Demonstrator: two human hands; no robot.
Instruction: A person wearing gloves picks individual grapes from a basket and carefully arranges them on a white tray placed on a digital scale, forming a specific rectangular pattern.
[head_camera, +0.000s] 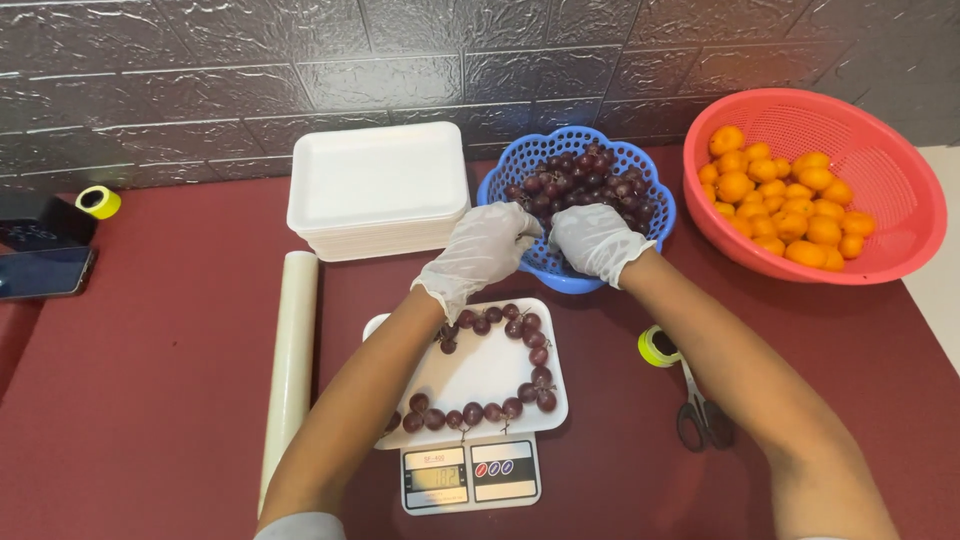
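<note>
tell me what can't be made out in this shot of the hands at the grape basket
Head view only:
- Fingertips of the left hand and right hand: curled in at the blue basket rim, so any grip on the grapes is hidden.
- Part of the white tray and its grapes: covered by the left forearm.
- Scale readout: too small.
- Scissors: partly behind the right forearm.
- Phone: cut off by the left edge.

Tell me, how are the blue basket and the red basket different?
The blue basket is smaller with a wavy rim; the red basket is bigger with a smooth round rim. The blue basket holds dark grapes; the red basket holds small orange fruits. Both are holey plastic.
</note>
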